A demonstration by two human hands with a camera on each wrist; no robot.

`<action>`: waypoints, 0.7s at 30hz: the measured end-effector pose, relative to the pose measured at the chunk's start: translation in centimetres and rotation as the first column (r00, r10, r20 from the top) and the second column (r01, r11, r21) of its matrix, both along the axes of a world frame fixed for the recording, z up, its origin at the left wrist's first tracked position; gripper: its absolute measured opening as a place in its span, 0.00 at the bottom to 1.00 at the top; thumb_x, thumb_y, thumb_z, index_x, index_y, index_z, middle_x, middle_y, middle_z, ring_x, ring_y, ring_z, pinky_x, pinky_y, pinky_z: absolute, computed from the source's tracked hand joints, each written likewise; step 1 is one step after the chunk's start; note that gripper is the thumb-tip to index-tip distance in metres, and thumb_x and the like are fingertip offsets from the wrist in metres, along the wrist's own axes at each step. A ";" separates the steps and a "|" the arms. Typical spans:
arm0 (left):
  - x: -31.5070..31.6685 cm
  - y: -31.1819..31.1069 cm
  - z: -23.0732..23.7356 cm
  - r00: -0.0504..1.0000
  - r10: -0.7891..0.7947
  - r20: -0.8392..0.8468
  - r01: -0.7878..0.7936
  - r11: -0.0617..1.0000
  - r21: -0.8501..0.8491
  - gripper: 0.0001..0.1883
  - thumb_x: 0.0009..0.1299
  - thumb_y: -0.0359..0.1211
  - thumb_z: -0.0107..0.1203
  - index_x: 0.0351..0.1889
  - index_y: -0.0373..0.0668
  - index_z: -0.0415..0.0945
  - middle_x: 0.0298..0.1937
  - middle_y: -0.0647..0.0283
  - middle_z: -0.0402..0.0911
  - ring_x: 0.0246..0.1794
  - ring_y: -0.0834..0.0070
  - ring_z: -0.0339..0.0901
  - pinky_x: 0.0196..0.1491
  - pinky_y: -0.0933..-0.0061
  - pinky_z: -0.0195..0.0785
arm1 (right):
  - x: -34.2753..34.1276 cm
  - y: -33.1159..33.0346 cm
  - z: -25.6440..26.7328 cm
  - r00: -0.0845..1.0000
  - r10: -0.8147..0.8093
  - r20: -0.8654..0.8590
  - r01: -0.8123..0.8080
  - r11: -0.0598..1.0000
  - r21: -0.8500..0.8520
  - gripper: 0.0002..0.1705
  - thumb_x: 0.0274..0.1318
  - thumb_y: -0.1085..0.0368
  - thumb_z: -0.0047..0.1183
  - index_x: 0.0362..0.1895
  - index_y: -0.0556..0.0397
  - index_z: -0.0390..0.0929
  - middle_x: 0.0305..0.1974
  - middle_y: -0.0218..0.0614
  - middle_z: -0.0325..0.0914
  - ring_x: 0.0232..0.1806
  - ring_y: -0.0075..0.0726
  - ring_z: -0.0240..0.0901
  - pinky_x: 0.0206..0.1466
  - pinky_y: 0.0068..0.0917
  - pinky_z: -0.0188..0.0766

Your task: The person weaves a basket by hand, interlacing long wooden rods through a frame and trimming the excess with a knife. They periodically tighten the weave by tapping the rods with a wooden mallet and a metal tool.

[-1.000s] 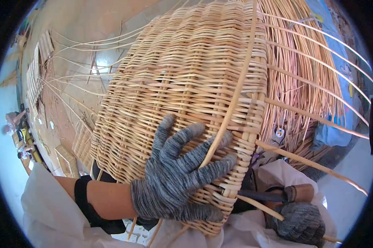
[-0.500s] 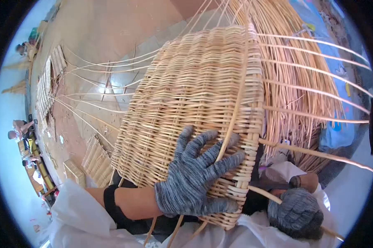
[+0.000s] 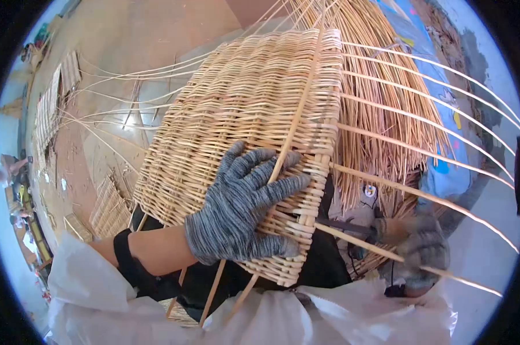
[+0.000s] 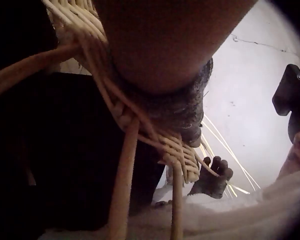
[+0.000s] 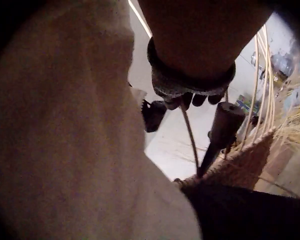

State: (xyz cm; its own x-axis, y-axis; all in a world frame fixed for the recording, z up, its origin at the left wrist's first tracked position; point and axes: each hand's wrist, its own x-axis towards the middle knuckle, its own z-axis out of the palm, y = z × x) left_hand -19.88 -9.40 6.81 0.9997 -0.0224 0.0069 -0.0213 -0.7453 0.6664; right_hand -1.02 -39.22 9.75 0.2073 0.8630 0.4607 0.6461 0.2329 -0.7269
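A woven wicker panel [image 3: 231, 109] stands tilted before me, rods fanning from its edges. My gloved left hand [image 3: 237, 201] lies on it with fingers spread, pressing the weave near the right edge. One long loose rod [image 3: 297, 118] crosses the panel and runs under those fingers. At the right, my gloved right hand [image 3: 424, 253] is blurred beside a side rod [image 3: 360, 244], fingers apart in the right wrist view. Just by that hand, a tool with a thick cylindrical handle [image 5: 227, 117] has its dark shaft [image 5: 207, 162] at the panel's edge.
A big bundle of loose rods [image 3: 381, 115] lies beyond the panel on blue sheeting [image 3: 447, 172]. Several long rods stick out right, past my right arm. More woven panels [image 3: 110, 204] lie on the floor [image 3: 122, 34] at left. White cloth [image 3: 214, 313] covers my lap.
My right hand has moved up, its fist loosening around the side rod, which now runs straight instead of bent. The left hand stays on the panel; panel and view have shifted.
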 end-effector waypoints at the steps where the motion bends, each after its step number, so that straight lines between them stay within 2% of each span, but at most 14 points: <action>1: 0.0 0.0 -0.1 1.000 -0.004 0.010 0.003 1.000 0.008 0.46 0.50 0.67 0.61 0.64 0.54 0.70 0.68 0.58 0.65 0.66 0.54 0.60 0.70 0.42 0.35 | -0.1 -0.1 -0.7 0.996 -0.037 -0.076 0.032 0.997 -0.067 0.10 0.47 0.56 0.62 0.22 0.44 0.78 0.23 0.31 0.80 0.34 0.40 0.77 0.43 0.46 0.72; 2: 0.1 0.0 -0.1 1.000 -0.005 0.012 0.005 1.000 0.015 0.46 0.50 0.67 0.61 0.64 0.54 0.70 0.68 0.58 0.65 0.66 0.54 0.60 0.70 0.42 0.35 | -0.1 0.0 -1.2 0.986 -0.077 -0.148 0.057 0.989 -0.133 0.08 0.45 0.57 0.64 0.23 0.44 0.80 0.23 0.30 0.81 0.35 0.38 0.78 0.47 0.48 0.71; 3: 0.1 0.0 -0.1 1.000 -0.006 0.010 0.006 1.000 0.022 0.46 0.50 0.67 0.61 0.64 0.53 0.70 0.68 0.58 0.65 0.66 0.54 0.60 0.70 0.42 0.35 | -0.1 0.6 -1.2 0.986 -0.098 -0.136 0.076 0.984 -0.161 0.09 0.42 0.61 0.65 0.30 0.46 0.81 0.27 0.32 0.82 0.36 0.42 0.78 0.47 0.45 0.73; 6: 0.0 -0.1 0.0 1.000 -0.003 0.005 0.003 0.999 0.035 0.47 0.50 0.68 0.60 0.64 0.53 0.69 0.68 0.57 0.65 0.67 0.54 0.60 0.70 0.41 0.35 | 0.9 3.2 -0.5 0.993 0.112 0.031 -0.095 0.934 -0.344 0.13 0.43 0.60 0.64 0.35 0.47 0.81 0.31 0.34 0.82 0.31 0.47 0.79 0.45 0.42 0.75; 7: 0.0 -0.2 0.1 1.000 -0.005 0.002 0.005 0.999 0.034 0.47 0.50 0.68 0.59 0.65 0.52 0.68 0.68 0.57 0.65 0.67 0.54 0.60 0.71 0.41 0.34 | 1.0 3.5 -0.5 0.964 0.191 0.187 -0.090 0.892 -0.444 0.16 0.43 0.59 0.62 0.39 0.47 0.82 0.33 0.37 0.80 0.28 0.47 0.79 0.38 0.40 0.76; 10: 0.2 -0.6 -0.1 1.000 0.003 -0.021 -0.001 0.998 0.065 0.48 0.51 0.69 0.57 0.66 0.53 0.67 0.69 0.56 0.64 0.67 0.53 0.59 0.71 0.40 0.33 | 0.6 4.0 -0.7 0.947 0.225 0.231 -0.025 0.765 -0.644 0.19 0.46 0.57 0.61 0.45 0.46 0.82 0.30 0.39 0.79 0.27 0.45 0.79 0.28 0.41 0.75; 13: 0.6 -0.8 -0.3 0.998 0.006 -0.062 0.000 0.995 0.100 0.48 0.51 0.70 0.57 0.67 0.53 0.66 0.69 0.56 0.63 0.67 0.51 0.59 0.71 0.39 0.33 | 1.6 4.2 -1.9 0.906 0.305 0.293 -0.060 0.779 -0.625 0.20 0.49 0.56 0.60 0.48 0.45 0.82 0.27 0.40 0.79 0.23 0.42 0.77 0.21 0.39 0.72; 16: 1.1 -0.7 -0.3 0.996 0.017 -0.084 -0.010 0.997 0.076 0.47 0.51 0.69 0.57 0.66 0.54 0.67 0.69 0.56 0.63 0.67 0.51 0.58 0.70 0.38 0.33 | 2.3 4.8 -3.3 0.937 0.286 0.199 -0.130 0.817 -0.562 0.18 0.50 0.57 0.60 0.47 0.44 0.82 0.26 0.40 0.79 0.20 0.41 0.76 0.19 0.35 0.71; 19: 1.2 -0.5 -0.5 0.995 -0.001 -0.098 0.010 0.996 0.089 0.47 0.50 0.69 0.59 0.65 0.55 0.68 0.69 0.57 0.63 0.67 0.52 0.58 0.70 0.38 0.34 | 2.2 4.9 -7.6 0.975 0.217 0.045 -0.198 0.946 -0.258 0.12 0.52 0.54 0.62 0.38 0.45 0.84 0.23 0.36 0.80 0.18 0.33 0.75 0.18 0.31 0.69; 21: 1.3 -0.7 -0.8 0.996 0.004 -0.093 0.004 0.997 0.082 0.47 0.49 0.68 0.60 0.64 0.55 0.69 0.69 0.57 0.63 0.67 0.52 0.59 0.70 0.38 0.34 | 2.4 4.9 -7.7 0.944 0.074 -0.321 -0.254 0.784 -0.567 0.13 0.53 0.52 0.62 0.30 0.48 0.83 0.20 0.33 0.78 0.17 0.28 0.73 0.17 0.29 0.67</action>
